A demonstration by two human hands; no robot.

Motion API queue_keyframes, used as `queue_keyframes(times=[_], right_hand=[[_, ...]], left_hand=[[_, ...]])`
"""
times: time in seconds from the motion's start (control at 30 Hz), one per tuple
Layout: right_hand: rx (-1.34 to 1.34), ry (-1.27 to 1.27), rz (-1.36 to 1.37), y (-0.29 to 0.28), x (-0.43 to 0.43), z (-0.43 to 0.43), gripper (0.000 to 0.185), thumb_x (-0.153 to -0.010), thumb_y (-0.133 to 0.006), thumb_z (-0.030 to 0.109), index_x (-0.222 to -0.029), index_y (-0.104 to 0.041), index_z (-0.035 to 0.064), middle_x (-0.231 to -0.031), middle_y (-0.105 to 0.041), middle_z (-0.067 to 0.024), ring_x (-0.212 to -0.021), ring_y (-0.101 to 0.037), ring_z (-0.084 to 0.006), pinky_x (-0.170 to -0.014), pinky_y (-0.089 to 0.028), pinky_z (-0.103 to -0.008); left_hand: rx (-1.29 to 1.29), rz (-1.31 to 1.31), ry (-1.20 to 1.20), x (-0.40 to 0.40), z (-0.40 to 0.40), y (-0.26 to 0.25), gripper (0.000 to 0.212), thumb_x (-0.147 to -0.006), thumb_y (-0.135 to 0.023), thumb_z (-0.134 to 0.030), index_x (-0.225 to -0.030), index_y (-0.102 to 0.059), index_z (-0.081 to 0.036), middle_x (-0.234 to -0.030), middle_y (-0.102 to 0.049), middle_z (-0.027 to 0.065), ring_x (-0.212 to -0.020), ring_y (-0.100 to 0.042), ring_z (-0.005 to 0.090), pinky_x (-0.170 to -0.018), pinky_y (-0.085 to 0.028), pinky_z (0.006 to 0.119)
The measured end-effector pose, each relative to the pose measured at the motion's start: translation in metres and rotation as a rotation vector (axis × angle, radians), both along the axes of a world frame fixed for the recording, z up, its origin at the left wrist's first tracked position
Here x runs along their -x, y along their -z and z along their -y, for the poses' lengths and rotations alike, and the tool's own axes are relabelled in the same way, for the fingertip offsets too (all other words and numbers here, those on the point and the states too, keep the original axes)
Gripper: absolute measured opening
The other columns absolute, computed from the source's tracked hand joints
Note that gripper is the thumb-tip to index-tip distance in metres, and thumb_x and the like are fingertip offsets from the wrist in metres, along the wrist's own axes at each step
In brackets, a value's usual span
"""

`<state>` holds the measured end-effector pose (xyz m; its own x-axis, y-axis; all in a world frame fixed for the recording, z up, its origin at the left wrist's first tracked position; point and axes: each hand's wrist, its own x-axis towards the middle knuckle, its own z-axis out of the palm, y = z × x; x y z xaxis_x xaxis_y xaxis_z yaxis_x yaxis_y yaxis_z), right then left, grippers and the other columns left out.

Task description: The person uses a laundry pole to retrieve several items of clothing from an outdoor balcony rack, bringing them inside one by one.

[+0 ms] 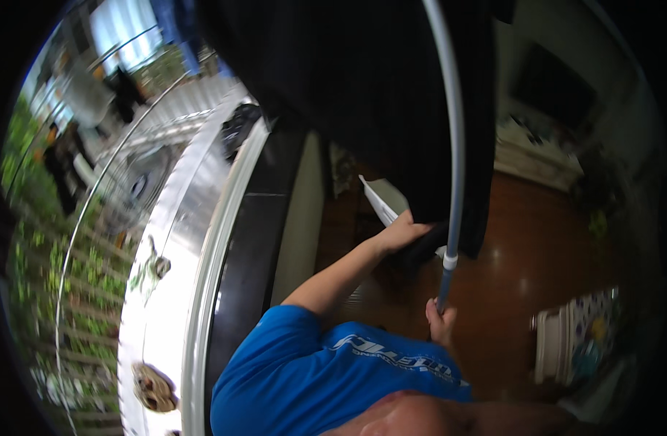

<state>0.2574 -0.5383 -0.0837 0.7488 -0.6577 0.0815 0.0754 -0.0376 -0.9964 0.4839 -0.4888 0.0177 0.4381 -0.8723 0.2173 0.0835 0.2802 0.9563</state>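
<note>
A large piece of black cloth (355, 82), probably a garment, hangs in front of me and fills the upper middle of the view. My left hand (405, 233) grips its lower end. Close beside that hand is the rim of a white object (382, 200); most of it is hidden, so its kind is unclear. Lower down, my right hand (441, 322) is closed around the handle end of a long telescopic pole (456, 163) with a white collar (450, 261). The pole rises past the cloth and leaves the view at the top.
To the left, a black stone sill (251, 218) and white window frame (216, 256) border a bright metal ledge (164, 321). Metal rails (74, 234) and hanging laundry (85, 95) are outside. At right are a wooden floor (502, 272), a patterned cabinet (556, 338) and a dark television (554, 84).
</note>
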Motion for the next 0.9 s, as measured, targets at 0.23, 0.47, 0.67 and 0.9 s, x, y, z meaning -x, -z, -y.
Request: queue_keyframes(times=[0.23,0.47,0.67,0.9], right_hand=[[-0.1,0.344,-0.106,0.001,0.025,0.003,0.032,-0.085,-0.058,0.022,-0.057,-0.045,0.0121,-0.052,-0.041,0.0073,-0.047,-0.036,-0.0025,-0.042,-0.027,-0.0214],[0.0,0.851,-0.055,0.007,0.089,0.003,0.036,-0.085,-0.058,0.026,-0.055,-0.044,0.0119,-0.048,-0.04,0.0058,-0.043,-0.035,-0.0034,-0.039,-0.026,-0.0213],[-0.033,1.278,0.043,0.011,0.141,-0.001,0.036,-0.083,-0.061,0.028,-0.056,-0.042,0.0133,-0.053,-0.037,0.0083,-0.047,-0.031,-0.0023,-0.042,-0.023,-0.0216],[-0.022,1.668,0.273,0.051,0.35,0.019,0.036,-0.085,-0.06,0.026,-0.057,-0.04,0.0134,-0.054,-0.036,0.0088,-0.047,-0.031,-0.0026,-0.043,-0.022,-0.0218]], left_hand=[[-0.257,-0.004,-0.167,0.016,-0.008,0.023,0.024,-0.088,-0.053,-0.019,-0.082,-0.06,0.003,-0.063,-0.054,-0.0022,-0.054,-0.044,0.0051,-0.047,-0.036,0.023],[-0.15,-0.004,0.272,0.038,0.011,0.033,0.026,-0.089,-0.054,-0.02,-0.104,-0.053,0.001,-0.083,-0.057,0.0019,-0.072,-0.052,0.009,-0.065,-0.042,0.022],[-0.436,0.187,0.647,0.013,-0.006,0.138,0.019,-0.091,-0.051,-0.022,-0.083,-0.051,-0.005,-0.062,-0.05,0.0002,-0.055,-0.045,0.007,-0.052,-0.035,0.019],[-0.753,0.139,0.557,0.075,-0.004,0.203,0.019,-0.088,-0.055,-0.021,-0.079,-0.052,-0.004,-0.059,-0.05,0.0011,-0.049,-0.046,0.0074,-0.043,-0.036,0.02]])
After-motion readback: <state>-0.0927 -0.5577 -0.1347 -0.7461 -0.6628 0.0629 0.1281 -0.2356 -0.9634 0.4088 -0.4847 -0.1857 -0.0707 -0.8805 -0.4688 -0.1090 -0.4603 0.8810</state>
